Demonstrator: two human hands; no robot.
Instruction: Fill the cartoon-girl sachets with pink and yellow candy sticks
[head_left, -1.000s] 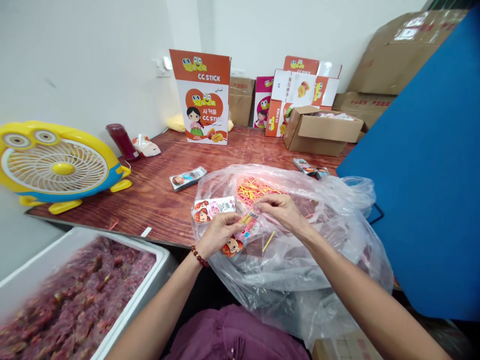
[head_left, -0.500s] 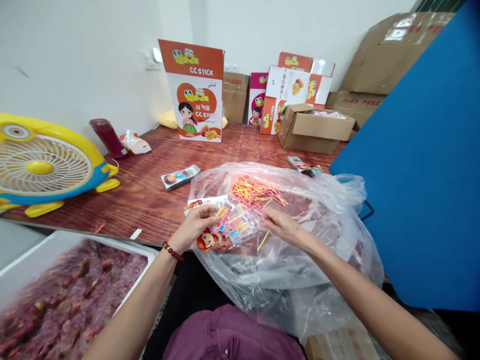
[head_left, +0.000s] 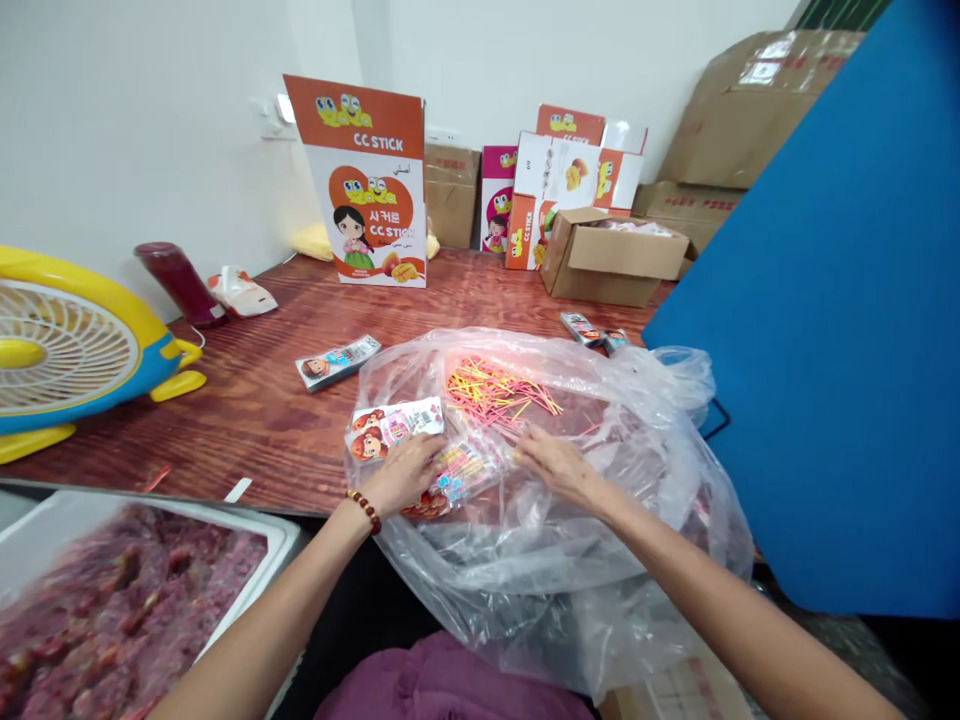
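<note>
As sticks spill mid-frame in the plastic bag (head_left: 600, 520), left hand (head_left: 401, 475) apparently pins printed packets (head_left: 461, 470); right hand (head_left: 555, 465) lies open.

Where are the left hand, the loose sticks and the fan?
left hand (head_left: 405, 475), head view, on the back of the hand.
loose sticks (head_left: 495, 390), head view, middle of the pile.
fan (head_left: 56, 350), head view, on the white grille.

On the worktop (head_left: 255, 400) a plastic bag (head_left: 600, 560) lies at the near edge with loose sticks (head_left: 495, 388) in it, a fan (head_left: 60, 350) to its far left, a display box (head_left: 364, 180) behind, and a tub (head_left: 150, 600) near left.
</note>
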